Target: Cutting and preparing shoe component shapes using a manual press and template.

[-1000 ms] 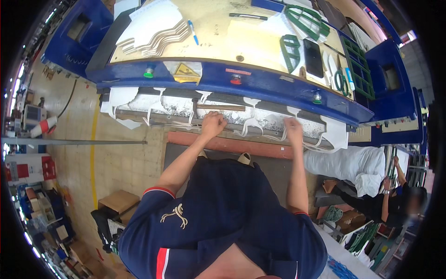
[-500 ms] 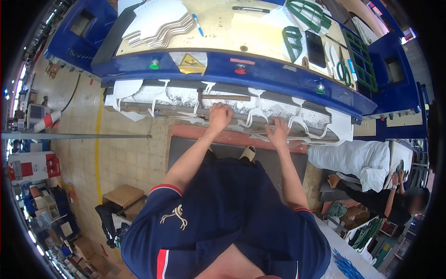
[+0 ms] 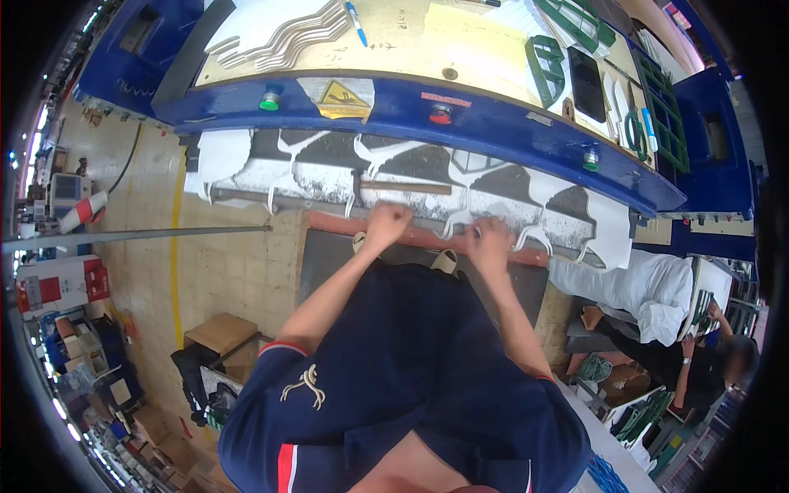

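A white sheet [image 3: 223,164] with large cut-out openings lies along the bed under the blue machine beam [image 3: 386,103]; narrow curled strips of it hang at the near edge. My left hand [image 3: 388,227] is at that near edge, its fingers curled in; whatever they pinch is hidden. To its right, my right hand [image 3: 491,244] has bent fingers beside a curled white strip [image 3: 457,222], and motion blurs its fingertips. Just beyond my hands, a hammer-like tool with a brown handle [image 3: 407,187] lies on the speckled bed [image 3: 325,182].
On the machine top are stacked white pieces [image 3: 283,37], a blue pen [image 3: 356,25], a black phone [image 3: 587,85], green frames [image 3: 546,70] and scissors [image 3: 635,134]. Green [image 3: 269,101] and red [image 3: 440,114] buttons line the front. A co-worker [image 3: 699,370] is at right, near white covered material [image 3: 629,287].
More of the white sheet shows beneath the beam, and fewer layered strips hang at the near edge. Both hands have come slightly nearer to me. The whole view has shifted a little.
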Demonstrator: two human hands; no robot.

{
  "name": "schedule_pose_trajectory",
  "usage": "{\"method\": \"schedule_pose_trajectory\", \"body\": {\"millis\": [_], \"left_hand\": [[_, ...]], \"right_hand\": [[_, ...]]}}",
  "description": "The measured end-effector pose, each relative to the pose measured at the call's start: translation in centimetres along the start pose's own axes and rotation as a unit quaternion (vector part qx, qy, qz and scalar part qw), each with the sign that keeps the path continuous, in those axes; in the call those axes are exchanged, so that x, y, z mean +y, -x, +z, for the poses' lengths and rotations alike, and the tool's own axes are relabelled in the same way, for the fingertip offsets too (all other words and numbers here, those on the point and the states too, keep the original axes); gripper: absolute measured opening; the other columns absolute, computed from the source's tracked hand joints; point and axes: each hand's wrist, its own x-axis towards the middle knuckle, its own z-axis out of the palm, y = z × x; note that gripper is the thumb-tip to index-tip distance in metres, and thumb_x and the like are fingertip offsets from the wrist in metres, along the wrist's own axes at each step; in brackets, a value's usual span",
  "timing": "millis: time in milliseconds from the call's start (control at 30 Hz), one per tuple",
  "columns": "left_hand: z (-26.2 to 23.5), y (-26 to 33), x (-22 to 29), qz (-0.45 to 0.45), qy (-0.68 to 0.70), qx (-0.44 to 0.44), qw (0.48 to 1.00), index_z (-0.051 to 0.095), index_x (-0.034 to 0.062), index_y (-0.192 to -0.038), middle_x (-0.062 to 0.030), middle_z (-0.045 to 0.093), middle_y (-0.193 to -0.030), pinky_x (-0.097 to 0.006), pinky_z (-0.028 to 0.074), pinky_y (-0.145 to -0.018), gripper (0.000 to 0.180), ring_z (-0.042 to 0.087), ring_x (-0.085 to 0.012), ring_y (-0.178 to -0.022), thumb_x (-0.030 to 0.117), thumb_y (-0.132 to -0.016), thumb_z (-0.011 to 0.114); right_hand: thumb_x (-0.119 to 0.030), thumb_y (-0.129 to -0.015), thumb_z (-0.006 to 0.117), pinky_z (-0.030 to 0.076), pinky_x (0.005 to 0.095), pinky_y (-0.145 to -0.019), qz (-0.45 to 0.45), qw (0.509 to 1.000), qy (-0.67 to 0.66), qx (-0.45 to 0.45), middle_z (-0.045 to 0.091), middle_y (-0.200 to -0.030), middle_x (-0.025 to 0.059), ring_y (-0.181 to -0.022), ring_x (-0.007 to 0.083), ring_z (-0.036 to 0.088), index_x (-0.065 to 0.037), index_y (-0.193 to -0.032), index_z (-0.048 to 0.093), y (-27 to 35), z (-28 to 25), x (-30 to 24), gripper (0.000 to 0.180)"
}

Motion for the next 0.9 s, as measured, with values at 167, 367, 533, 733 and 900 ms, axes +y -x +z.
{"method": "schedule_pose_trajectory", "body": {"millis": [167, 367, 533, 733, 900], "left_hand": [[-2.0, 2.1, -1.1, -0.088, 0.278, -0.074, 0.954, 0.067, -0.0012, -0.083, -0.0048, 0.065, -0.074, -0.027, 0.046, -0.066, 0.024, 0.056, -0.0114, -0.063, 0.02, -0.092, 0.059], [-5.5, -3.6, 3.3, -0.041, 0.278, -0.035, 0.959, 0.065, -0.0022, -0.083, -0.0021, 0.063, -0.073, -0.024, 0.044, -0.063, 0.025, 0.054, -0.0069, -0.067, 0.018, -0.096, 0.057], [-7.2, -8.3, 7.4, 0.045, 0.112, -0.072, 0.99, 0.064, 0.0001, -0.079, -0.0018, 0.058, -0.064, -0.026, 0.041, -0.056, 0.027, 0.048, -0.0066, -0.061, 0.023, -0.092, 0.061], [-3.7, -10.8, 3.1, -0.016, 0.178, -0.024, 0.984, 0.068, 0.0014, -0.081, -0.0056, 0.063, -0.062, -0.03, 0.046, -0.06, 0.034, 0.059, -0.0136, -0.06, 0.032, -0.094, 0.059], [0.7, -9.7, 0.7, -0.078, 0.08, -0.046, 0.993, 0.069, 0.0019, -0.084, -0.0042, 0.067, -0.071, -0.029, 0.047, -0.063, 0.039, 0.059, -0.0102, -0.063, 0.035, -0.097, 0.053]], "right_hand": [[-0.014, -0.079, 0.065, 0.039, 0.041, -0.085, -0.247, 0.957, -0.142, 0.054, 0.057, -0.106, 0.0122, -0.102, 0.032, 0.053, -0.005, -0.102, 0.061, -3.2, 4.2, -7.0, 0.025], [-0.014, -0.079, 0.054, 0.041, 0.0371, -0.077, -0.385, 0.914, 0.098, -0.084, 0.061, -0.096, 0.0114, -0.095, 0.0255, 0.055, -0.003, -0.094, 0.065, -5.1, 9.0, -8.2, 0.021], [-0.019, -0.086, 0.056, 0.055, 0.0495, -0.068, -0.326, 0.921, 0.013, -0.214, 0.063, -0.107, 0.0212, -0.093, 0.039, 0.066, 0.006, -0.101, 0.058, -4.0, 7.3, -7.4, 0.028], [-0.031, -0.095, 0.055, 0.048, 0.0478, -0.061, -0.045, 0.931, -0.268, -0.244, 0.061, -0.07, 0.0203, -0.071, 0.0414, 0.062, -0.008, -0.104, 0.055, 4.1, -1.3, -1.1, 0.024], [-0.037, -0.095, 0.056, 0.049, 0.0472, -0.064, -0.021, 0.909, -0.312, -0.275, 0.062, -0.073, 0.0223, -0.071, 0.0405, 0.063, -0.009, -0.105, 0.056, 3.8, -1.2, -0.5, 0.03]]}}
